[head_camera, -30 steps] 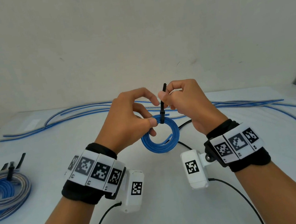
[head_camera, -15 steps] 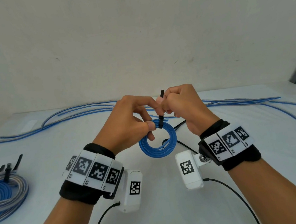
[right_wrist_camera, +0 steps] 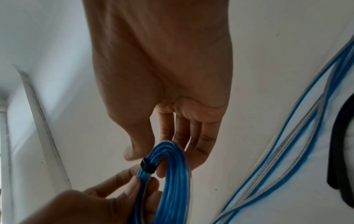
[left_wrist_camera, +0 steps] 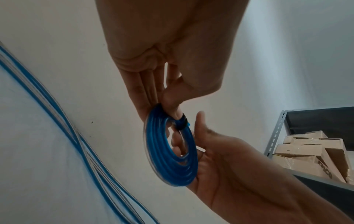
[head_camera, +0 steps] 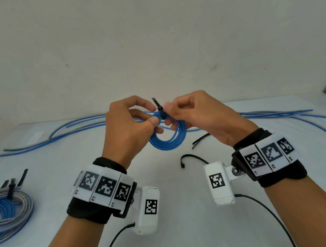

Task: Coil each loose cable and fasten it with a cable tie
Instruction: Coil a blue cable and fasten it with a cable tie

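Blue cable coil (head_camera: pixel 168 137) held above white table (head_camera: pixel 187 236); left hand (head_camera: pixel 129 132) pinches coil beside black cable tie (head_camera: pixel 161 113); right hand (head_camera: pixel 203 117) fingers curled, apparently cradling coil.

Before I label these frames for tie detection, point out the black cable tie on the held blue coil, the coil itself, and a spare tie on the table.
black cable tie (head_camera: pixel 162 114), head view, band around the coil.
blue coil (head_camera: pixel 169 143), head view, lower arc.
spare tie (head_camera: pixel 192 157), head view, curved strap.
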